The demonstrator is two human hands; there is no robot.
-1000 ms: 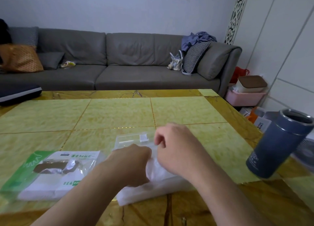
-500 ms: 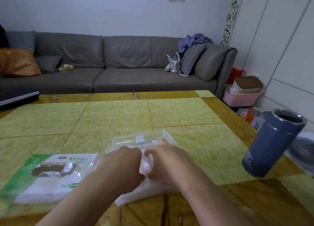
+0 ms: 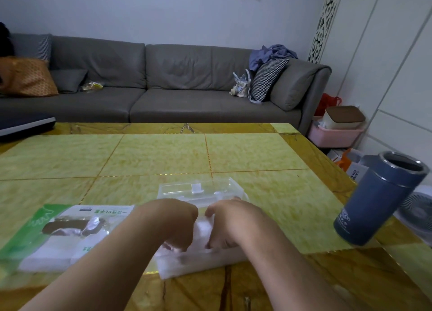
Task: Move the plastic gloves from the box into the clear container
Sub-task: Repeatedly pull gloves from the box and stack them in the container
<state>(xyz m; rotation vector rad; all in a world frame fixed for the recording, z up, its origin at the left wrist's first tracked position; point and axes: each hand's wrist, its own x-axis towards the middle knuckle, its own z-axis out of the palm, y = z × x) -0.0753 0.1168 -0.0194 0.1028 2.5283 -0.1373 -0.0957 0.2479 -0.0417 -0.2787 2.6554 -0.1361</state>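
Observation:
A stack of white plastic gloves (image 3: 201,259) lies near the table's front edge, in front of the clear container (image 3: 201,190). My left hand (image 3: 173,222) and my right hand (image 3: 231,224) sit side by side on the stack, fingers curled down and gripping the top of it. The container's lid part stands just behind my knuckles. The green and white glove box (image 3: 58,236) lies flat to the left, its torn opening facing up with clear plastic showing in it.
A dark blue metal tumbler (image 3: 376,203) stands open-topped at the table's right edge. The yellow tiled table (image 3: 163,156) stretches beyond the container. A grey sofa (image 3: 163,81) runs along the far wall, and a pink bin (image 3: 336,133) sits on the floor at right.
Both hands have drawn toward me and lowered onto the glove stack, coming closer together. The container behind them is now more exposed. The camera has tilted slightly.

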